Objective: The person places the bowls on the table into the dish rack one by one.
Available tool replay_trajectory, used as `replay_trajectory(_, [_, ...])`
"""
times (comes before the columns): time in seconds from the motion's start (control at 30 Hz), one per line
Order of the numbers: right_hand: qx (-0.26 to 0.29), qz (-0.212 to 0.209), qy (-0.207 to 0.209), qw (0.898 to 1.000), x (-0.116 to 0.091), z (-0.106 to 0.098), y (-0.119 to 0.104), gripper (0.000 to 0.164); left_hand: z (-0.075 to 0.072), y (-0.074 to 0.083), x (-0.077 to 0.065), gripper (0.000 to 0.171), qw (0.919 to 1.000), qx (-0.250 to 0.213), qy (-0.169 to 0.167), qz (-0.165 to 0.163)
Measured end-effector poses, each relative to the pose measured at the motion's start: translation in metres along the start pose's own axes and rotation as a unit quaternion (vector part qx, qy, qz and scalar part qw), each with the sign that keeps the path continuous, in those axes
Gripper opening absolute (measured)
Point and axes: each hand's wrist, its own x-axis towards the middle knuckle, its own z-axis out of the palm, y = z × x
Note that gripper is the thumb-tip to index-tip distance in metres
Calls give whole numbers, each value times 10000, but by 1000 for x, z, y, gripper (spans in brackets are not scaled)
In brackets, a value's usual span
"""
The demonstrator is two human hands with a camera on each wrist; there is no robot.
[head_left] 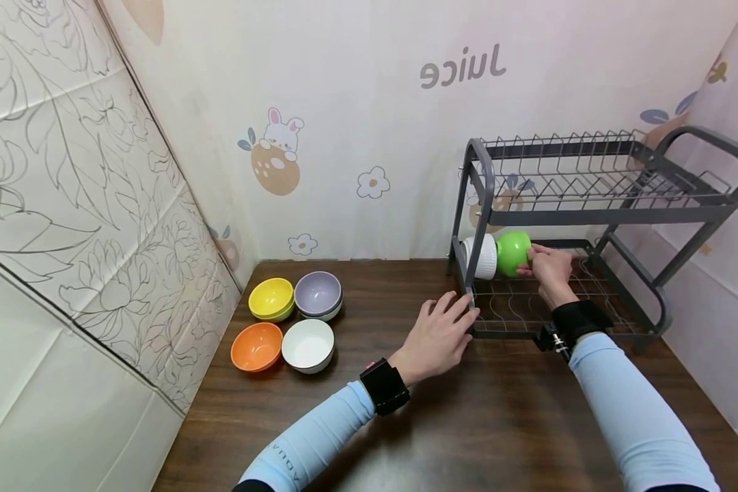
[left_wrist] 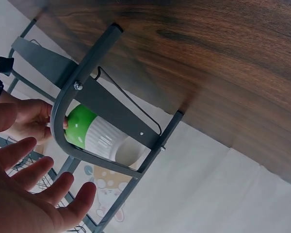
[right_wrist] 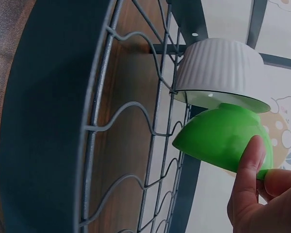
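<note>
A green bowl is pinched at its rim by my right hand on the lower shelf of the dark metal dish rack. The bowl stands on its side, its base toward a white ribbed bowl. That white bowl is also tipped on its side, at the left end of the shelf. My left hand is spread with loosely bent fingers, its fingertips right by the rack's front left post. In the left wrist view these fingers hold nothing.
On the left of the wooden table stand small bowls: yellow, purple, orange and white. The yellow and purple ones are stacked on others. The rack's upper wire tier overhangs the lower shelf. Papered walls close off the back and sides.
</note>
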Motion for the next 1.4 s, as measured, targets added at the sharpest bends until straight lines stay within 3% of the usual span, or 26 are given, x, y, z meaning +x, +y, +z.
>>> replay_trajectory(0.2, [-196,-78,-91,9997,-1,1,6,48,4,0,-1,50,9999,66,-147,-15])
replay_trajectory(0.67, [-1359,-573,-124,9890,0,6,10,45,11,0,5,48,9994,246,-204,104])
replay_trajectory(0.93, [-1640,-701,-188,9838,-2,9,7,43,9,-2,9,47,9994,218,-257,108])
replay_trajectory(1.4, [-2018,-1302,-397,9699,-9,9,9,41,8,-1,9,49,9992,95,-375,83])
